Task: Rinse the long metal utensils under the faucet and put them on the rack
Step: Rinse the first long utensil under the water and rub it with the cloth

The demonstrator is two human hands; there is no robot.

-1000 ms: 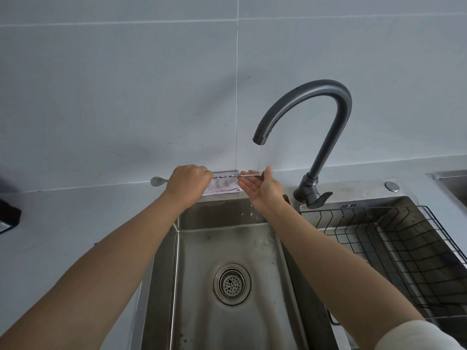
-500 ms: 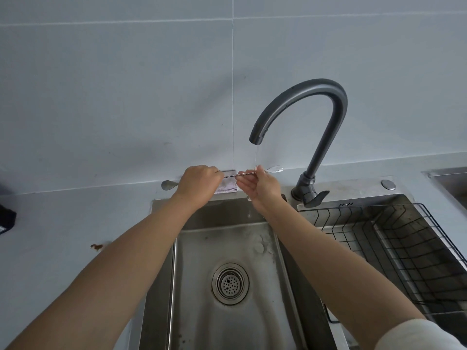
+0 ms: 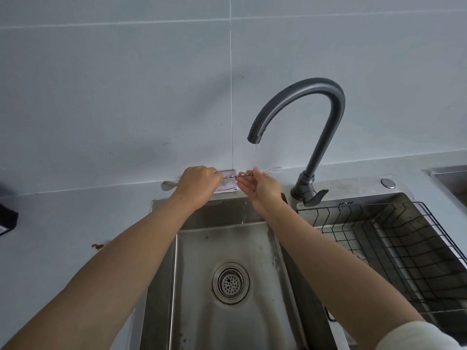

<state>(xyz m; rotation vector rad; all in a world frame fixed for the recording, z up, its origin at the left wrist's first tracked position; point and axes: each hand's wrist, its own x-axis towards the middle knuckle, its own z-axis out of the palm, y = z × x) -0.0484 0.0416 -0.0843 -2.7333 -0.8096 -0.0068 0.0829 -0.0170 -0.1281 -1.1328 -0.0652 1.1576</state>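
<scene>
A long thin metal utensil (image 3: 236, 175) with a twisted stem lies level under the dark grey faucet (image 3: 326, 122). Its spoon bowl (image 3: 166, 185) sticks out to the left and its forked tip (image 3: 274, 169) to the right. My left hand (image 3: 199, 184) is closed in a fist around the stem near the spoon end. My right hand (image 3: 260, 188) pinches the stem where a thin stream of water (image 3: 254, 155) falls on it. The black wire rack (image 3: 404, 248) sits in the right basin, with no utensil showing in it.
Below my hands is the steel sink basin (image 3: 278, 248) with a round drain strainer (image 3: 231, 282). A folded pale cloth (image 3: 226, 186) lies on the ledge behind the sink. A dark object (image 3: 7, 221) sits at the counter's left edge, and a small brown stain (image 3: 97, 246) marks the counter.
The utensil has slid to the right through my hands, so its forked tip now shows past my right hand. Both hands have stayed under the spout.
</scene>
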